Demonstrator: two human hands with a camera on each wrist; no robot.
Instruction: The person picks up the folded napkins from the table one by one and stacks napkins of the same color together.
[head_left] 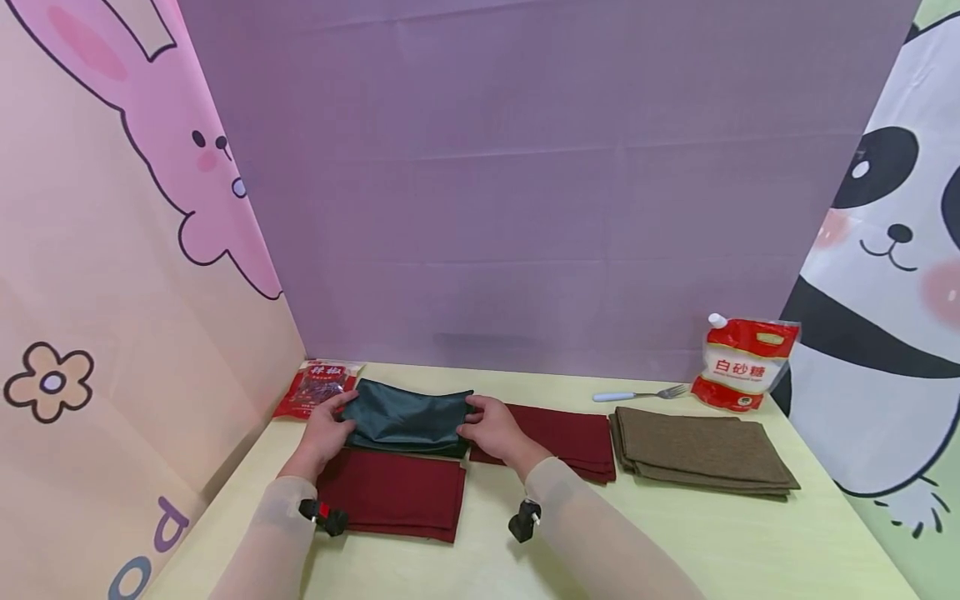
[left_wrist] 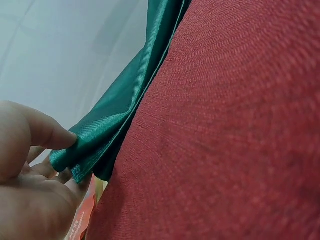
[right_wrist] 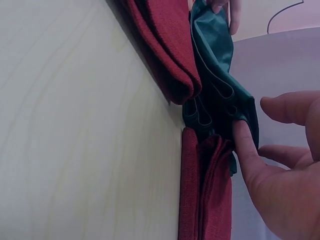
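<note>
A folded, shiny dark green cloth (head_left: 408, 419) lies at the back left, its far edge slightly raised and sagging between the hands. At its left end my left hand (head_left: 327, 433) pinches the edge between thumb and fingers; the left wrist view shows the thumb over the bunched green cloth (left_wrist: 112, 122). My right hand (head_left: 498, 432) holds the right end. In the right wrist view, one finger of the right hand (right_wrist: 285, 185) reaches into a fold of the green cloth (right_wrist: 220, 75), the others beyond it. A folded dark red cloth (head_left: 397, 493) lies in front of the green one.
Another folded red cloth (head_left: 558, 437) lies right of the green one, partly behind the right hand. Further right are a folded brown cloth (head_left: 697, 450), a fork (head_left: 637, 395) with a pale handle and a red-and-white pouch (head_left: 746, 365). A red packet (head_left: 318, 385) lies behind the left hand.
</note>
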